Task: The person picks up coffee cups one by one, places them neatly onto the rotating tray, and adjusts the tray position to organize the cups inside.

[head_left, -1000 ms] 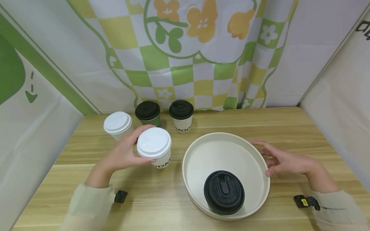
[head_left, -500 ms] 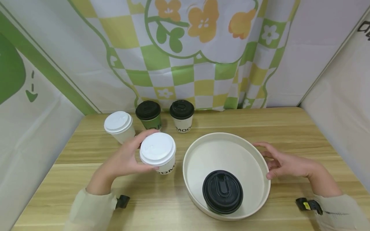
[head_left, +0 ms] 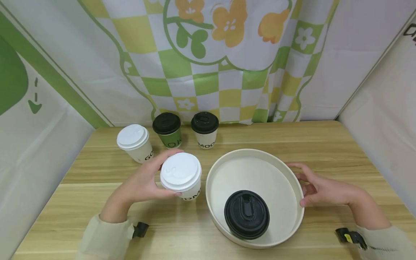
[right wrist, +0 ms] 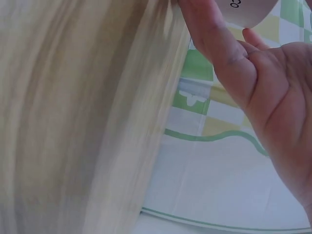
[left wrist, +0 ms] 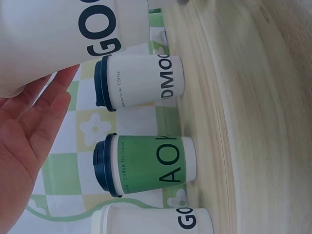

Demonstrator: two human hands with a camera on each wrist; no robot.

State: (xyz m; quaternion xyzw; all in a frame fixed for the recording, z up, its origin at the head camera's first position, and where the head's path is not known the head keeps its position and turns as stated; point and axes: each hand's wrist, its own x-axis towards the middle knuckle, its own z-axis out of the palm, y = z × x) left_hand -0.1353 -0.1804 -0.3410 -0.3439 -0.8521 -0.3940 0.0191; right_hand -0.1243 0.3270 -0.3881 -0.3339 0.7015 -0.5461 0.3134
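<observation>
My left hand (head_left: 143,184) grips a white paper coffee cup (head_left: 182,173) with a white lid, thumb and fingers around its side, just left of a round cream tray (head_left: 224,166). In the left wrist view this cup (left wrist: 39,39) fills the top corner, tilted, with my fingers (left wrist: 53,107) beside it. Inside the tray a cup with a black lid (head_left: 247,215) stands near the front. My right hand (head_left: 321,187) rests against the tray's outer right side, its fingers loosely bent and thumb tip at the rim.
Behind my left hand stand a white-lidded cup (head_left: 134,142), a green cup (head_left: 170,139) with a black lid, and a white cup (head_left: 206,139) with a black lid. All are on the wooden table (head_left: 312,141), before a checkered cloth (head_left: 208,86).
My left hand has carried the white-lidded cup right and nearer to me, toward the tray. The black-lidded cup in the tray appears slightly further left. My right hand stays at the tray's side.
</observation>
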